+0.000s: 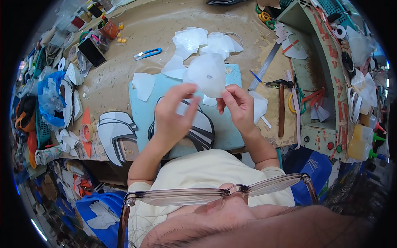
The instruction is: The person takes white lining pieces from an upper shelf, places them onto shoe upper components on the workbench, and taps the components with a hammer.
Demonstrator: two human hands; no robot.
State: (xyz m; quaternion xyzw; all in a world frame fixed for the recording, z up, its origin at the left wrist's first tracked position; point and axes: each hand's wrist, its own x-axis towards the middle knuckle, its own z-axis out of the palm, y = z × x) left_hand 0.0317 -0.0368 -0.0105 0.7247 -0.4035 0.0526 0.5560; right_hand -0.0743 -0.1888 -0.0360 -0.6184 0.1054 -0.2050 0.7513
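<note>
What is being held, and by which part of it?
A thin white piece, pinched at its lower-right edge by the right hand; the left hand is blurred, its hold unclear.

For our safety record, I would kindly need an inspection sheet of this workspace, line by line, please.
Surface: brown-covered table, worn in patches at right; light-blue board on it.
Work pieces: translucent white sheet held up; more white pieces beyond it; black-edged panels on the board, others at its left edge.
Clutter: blue-handled snips, phone, metal ruler, hammer.
Left grip: left hand blurred, beside the sheet; contact cannot be told.
Right grip: right hand pinches the sheet's lower right edge.
Cables: nothing seen that is surely a cable.
Surroundings: open-fronted cabinet at right; blue bin with white scraps at lower left.
</note>
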